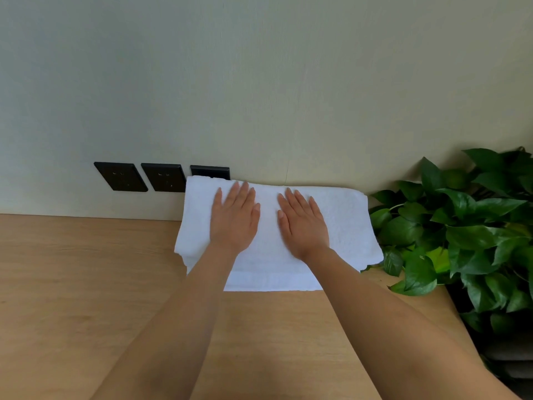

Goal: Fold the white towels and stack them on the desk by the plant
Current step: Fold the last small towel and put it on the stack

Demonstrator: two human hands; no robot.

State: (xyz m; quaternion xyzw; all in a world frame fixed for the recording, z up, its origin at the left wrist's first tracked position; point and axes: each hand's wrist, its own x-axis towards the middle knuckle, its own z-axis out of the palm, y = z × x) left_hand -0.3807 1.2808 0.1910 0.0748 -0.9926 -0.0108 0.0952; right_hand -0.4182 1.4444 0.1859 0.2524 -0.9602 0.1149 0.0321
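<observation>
Starting left of the left hand, three black wall sockets sit above the wooden desk. The third socket is partly covered by the far left corner of the towel stack.

**Position of the work.** The towel stack lies under both hands, on the desk and pushed back against the wall. Its layers are stepped at the near left corner, and a lower layer shows beyond the wrists.

**Left hand.** It lies flat, palm down, with the fingers straight and close together. It presses on the left half of the top towel and grips nothing.

**Right hand.** The right hand is likewise flat and extended. It presses on the middle of the top towel and holds nothing.

**Right of the right hand.** The edge of the towel stack lies just beside the plant, and the nearest leaves appear to touch it.

**Probable faults:**
1. If either palm slides sideways under load, the top layer is likely to shear. This would worsen the stepped left corner.
2. The far edge appears to ride up the wall. When pressure is released, it may slump forward and open the fold.
3. An outward stroke of the right hand may push the cloth into the leaves. The right edge would then lift or crease.
4. Uneven pressure between the two hands may skew the top towel.
</observation>
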